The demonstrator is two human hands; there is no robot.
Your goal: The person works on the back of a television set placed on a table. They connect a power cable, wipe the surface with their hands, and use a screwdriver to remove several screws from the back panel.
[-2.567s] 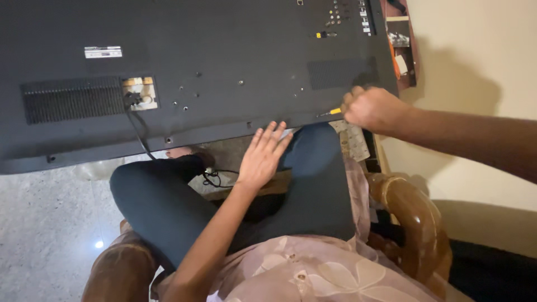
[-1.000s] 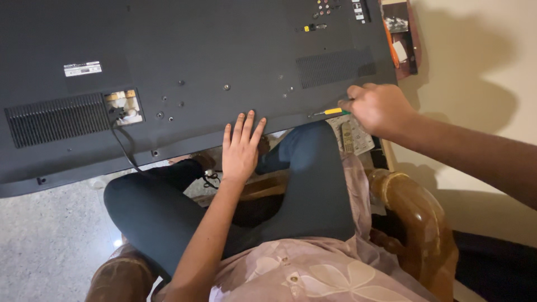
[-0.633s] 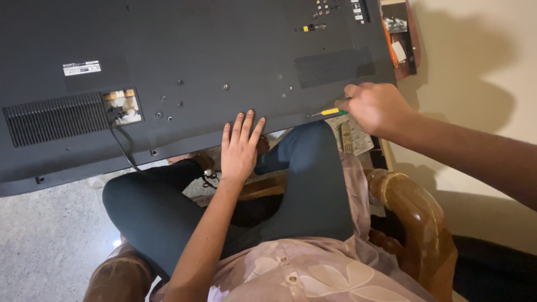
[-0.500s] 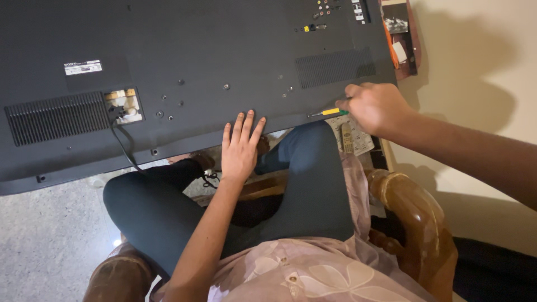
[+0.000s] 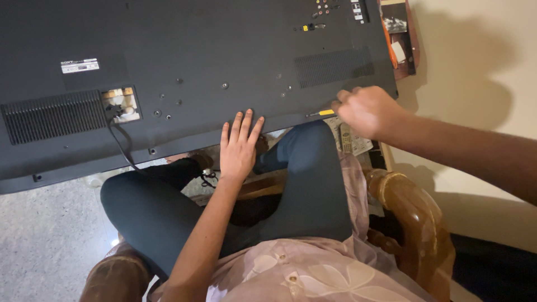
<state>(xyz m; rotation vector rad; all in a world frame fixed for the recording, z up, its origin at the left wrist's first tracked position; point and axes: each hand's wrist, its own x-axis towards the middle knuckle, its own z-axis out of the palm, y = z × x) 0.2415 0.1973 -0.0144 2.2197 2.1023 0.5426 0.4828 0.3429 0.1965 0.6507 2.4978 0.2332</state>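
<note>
Head view: Your right hand is curled into a fist around a slim screwdriver with a yellow handle, at the lower edge of the large, flat, dark grey plastic back panel of a television that leans across your knees. The tool's long axis runs almost level, sticking out leftward from your fist, with its dark tip toward the panel's bottom rim; only a short stretch of yellow and the shaft shows beyond your fingers. Whether the tip sits in a screw cannot be told from here.

Your left hand lies flat and spread, fingers pointing up the panel, palm pressed on the same lower rim, well to the left of the tool. The right hand is therefore the one at the screwdriver; the left only bears on the panel.

Up and left of your left hand, a cluster of small round screw holes dots the panel. Farther left, a black cable hangs from an open cream-coloured connector recess, beside a ribbed vent grille. Just below your right hand, a pale remote control rests by your thigh, and the glossy brown wooden chair arm curves beneath your forearm.
</note>
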